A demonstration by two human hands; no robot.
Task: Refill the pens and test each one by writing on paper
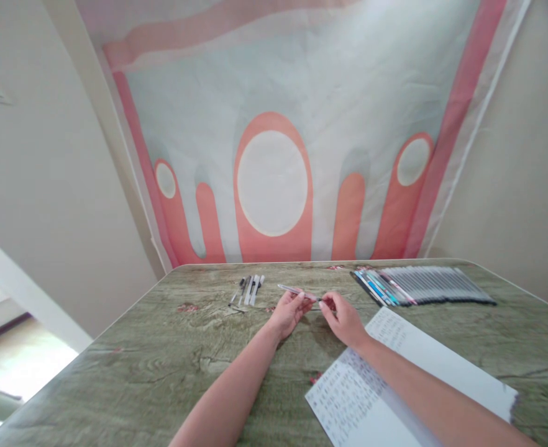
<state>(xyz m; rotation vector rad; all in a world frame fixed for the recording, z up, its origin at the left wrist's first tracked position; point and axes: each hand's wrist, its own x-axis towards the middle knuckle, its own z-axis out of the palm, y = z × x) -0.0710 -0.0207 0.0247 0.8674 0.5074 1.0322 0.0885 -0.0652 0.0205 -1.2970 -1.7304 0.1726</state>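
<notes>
A slim, clear-barrelled pen [287,288] is held above the table, tilted slightly down to the right. My left hand [290,315] is closed around its barrel, with the pale end sticking out past the fingers. At the pen's dark right end, the fingertips of my right hand [343,321] are pinched together; whether they grip a separate cap I cannot make out. Beneath my right forearm lies a white sheet of paper [446,366] with handwritten lines on its left part. To the left of my hands, several pens [250,290] lie loosely side by side.
A long row of clear pens with dark ends [437,285] lies at the back right, with several coloured pens [383,287] at its left end. The wood-patterned table [162,360] ends at a wall hanging [274,180]. A window and floor show at left.
</notes>
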